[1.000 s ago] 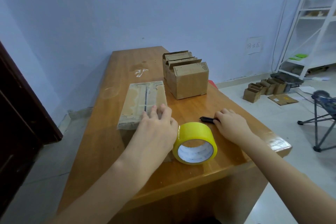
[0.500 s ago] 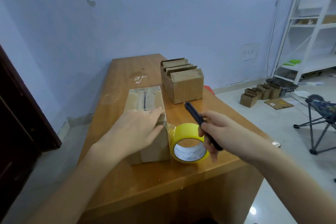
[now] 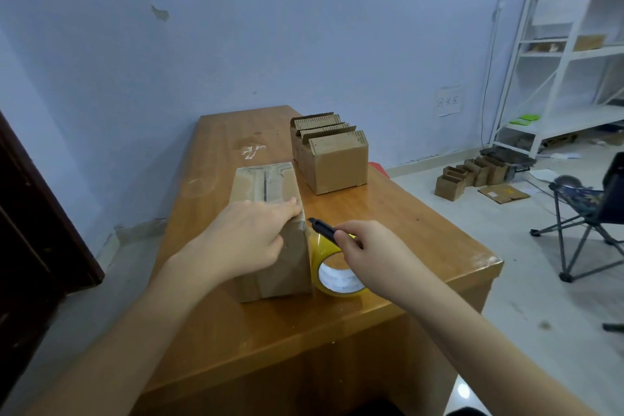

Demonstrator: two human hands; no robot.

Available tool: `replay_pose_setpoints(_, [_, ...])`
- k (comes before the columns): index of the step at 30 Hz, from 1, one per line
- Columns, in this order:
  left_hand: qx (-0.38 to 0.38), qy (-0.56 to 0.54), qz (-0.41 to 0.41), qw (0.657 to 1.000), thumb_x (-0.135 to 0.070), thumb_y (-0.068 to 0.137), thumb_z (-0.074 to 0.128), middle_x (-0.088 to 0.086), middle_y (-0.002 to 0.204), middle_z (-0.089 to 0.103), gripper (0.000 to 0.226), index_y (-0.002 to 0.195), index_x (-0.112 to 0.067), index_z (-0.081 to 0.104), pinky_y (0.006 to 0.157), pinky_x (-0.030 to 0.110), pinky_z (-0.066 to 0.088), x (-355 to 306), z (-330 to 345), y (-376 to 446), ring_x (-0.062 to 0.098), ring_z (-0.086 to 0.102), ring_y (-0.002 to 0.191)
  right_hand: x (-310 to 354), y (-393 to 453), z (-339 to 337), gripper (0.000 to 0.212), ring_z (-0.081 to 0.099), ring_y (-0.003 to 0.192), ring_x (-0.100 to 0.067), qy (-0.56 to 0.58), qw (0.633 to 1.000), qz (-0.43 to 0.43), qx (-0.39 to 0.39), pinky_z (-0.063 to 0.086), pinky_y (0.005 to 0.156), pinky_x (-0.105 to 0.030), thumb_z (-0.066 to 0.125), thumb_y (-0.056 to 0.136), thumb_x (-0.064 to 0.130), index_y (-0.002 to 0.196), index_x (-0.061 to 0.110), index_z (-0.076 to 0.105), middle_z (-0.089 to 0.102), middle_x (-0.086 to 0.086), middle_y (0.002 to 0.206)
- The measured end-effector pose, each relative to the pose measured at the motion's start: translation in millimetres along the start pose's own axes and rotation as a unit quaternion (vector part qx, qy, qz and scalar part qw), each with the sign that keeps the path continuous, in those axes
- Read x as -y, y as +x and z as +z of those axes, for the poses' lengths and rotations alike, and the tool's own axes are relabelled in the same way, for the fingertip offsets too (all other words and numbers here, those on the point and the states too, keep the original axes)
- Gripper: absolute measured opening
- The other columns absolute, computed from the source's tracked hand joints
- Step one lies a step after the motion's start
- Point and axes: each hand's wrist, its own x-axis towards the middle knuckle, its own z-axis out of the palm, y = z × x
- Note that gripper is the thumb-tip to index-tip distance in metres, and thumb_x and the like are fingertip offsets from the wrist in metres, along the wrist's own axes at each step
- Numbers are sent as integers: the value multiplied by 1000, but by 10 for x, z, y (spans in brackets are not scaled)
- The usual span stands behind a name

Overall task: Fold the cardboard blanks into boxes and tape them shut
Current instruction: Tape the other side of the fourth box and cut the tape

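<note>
A taped cardboard box stands near the front of the wooden table. My left hand rests on its near top edge, fingers draped over the corner. Beside the box on the right sits a yellow tape roll, with a strip of tape running from it up to the box corner. My right hand grips a black cutter and holds its tip at that strip, just right of the box corner.
Two open-topped cardboard boxes stand further back on the table. On the floor at right lie more small boxes, a folding chair and a white shelf rack. A dark door is at left.
My right hand picked the black cutter off the table and brought it over the tape roll to the box corner. The box now stands higher under my left hand.
</note>
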Motion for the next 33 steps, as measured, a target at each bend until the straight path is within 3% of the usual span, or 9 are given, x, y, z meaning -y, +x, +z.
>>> replay_pose_setpoints(8, [33, 5, -1, 999, -8, 92, 37, -10, 153, 30, 65, 150, -27, 14, 89, 28, 48, -5, -21, -7, 14, 54, 116, -5, -98, 30, 31, 31, 48, -7, 17, 1000, -19, 18, 25, 44, -17, 35, 103, 21, 103, 8, 62, 37, 2, 59])
replay_pose_setpoints(12, [27, 1, 4, 1000, -9, 93, 37, -15, 154, 22, 65, 150, -28, 13, 90, 25, 46, 10, -7, -15, 13, 53, 118, -7, -342, -8, 29, 35, 50, -12, 47, 997, -43, 48, 28, 53, -29, 37, 102, 24, 97, 13, 63, 42, -2, 62])
replay_pose_setpoints(15, [29, -13, 13, 999, -11, 94, 37, -18, 153, 22, 62, 149, -31, 16, 91, 22, 45, 54, -16, -13, 10, 51, 121, 21, -503, -14, 26, 38, 49, -9, 31, 996, -77, 18, 27, 49, -22, 38, 101, 27, 97, 20, 62, 45, 5, 59])
replay_pose_setpoints(17, [30, -27, 19, 999, -13, 95, 38, -19, 151, 25, 59, 149, -32, 19, 82, 13, 41, 89, -14, -10, 7, 54, 116, 2, -499, -85, 25, 38, 48, -8, 65, 996, -67, -8, 28, 49, -21, 37, 102, 26, 90, 30, 59, 45, 4, 59])
replay_pose_setpoints(21, [18, -30, 27, 999, -19, 96, 39, -22, 148, 30, 57, 148, -34, 21, 68, 5, 31, 134, 4, -8, 5, 55, 109, -117, -374, -151, 29, 35, 46, -8, 207, 978, -12, -16, 29, 47, -25, 35, 101, 17, 105, 34, 58, 44, -2, 61])
replay_pose_setpoints(24, [-9, -33, 30, 999, -22, 95, 39, -23, 149, 28, 57, 148, -35, 22, 82, 15, 38, 139, 45, -20, 4, 51, 118, -245, -295, -66, 34, 33, 41, -5, 249, 967, 18, -47, 28, 43, -22, 31, 99, 10, 117, 25, 56, 43, 0, 61])
replay_pose_setpoints(27, [-20, -27, 27, 999, -37, 85, 27, -24, 148, 25, 62, 148, -36, 22, 87, 20, 42, 100, 77, -51, 4, 48, 123, -323, -253, -31, 36, 36, 38, -3, 278, 958, 39, -57, 30, 39, -18, 30, 99, 10, 126, 23, 48, 49, 1, 67])
replay_pose_setpoints(30, [-87, -49, 23, 995, -44, 77, 33, -19, 136, 49, 64, 139, -33, 45, 76, 28, 50, 147, 144, -39, 12, 62, 107, -385, -159, -61, 29, 35, 43, -7, 329, 941, 32, -70, 29, 39, -19, 34, 99, 12, 125, 23, 40, 45, -2, 71])
replay_pose_setpoints(33, [-152, -21, 57, 986, -55, 80, 39, -11, 95, 73, 52, 112, -28, 69, 49, 27, 50, 208, 242, 52, 15, 70, 70, -598, 53, -74, 29, 39, 52, -10, 241, 959, 12, -149, 35, 46, -22, 52, 96, 23, 118, 22, 34, 42, -4, 73])
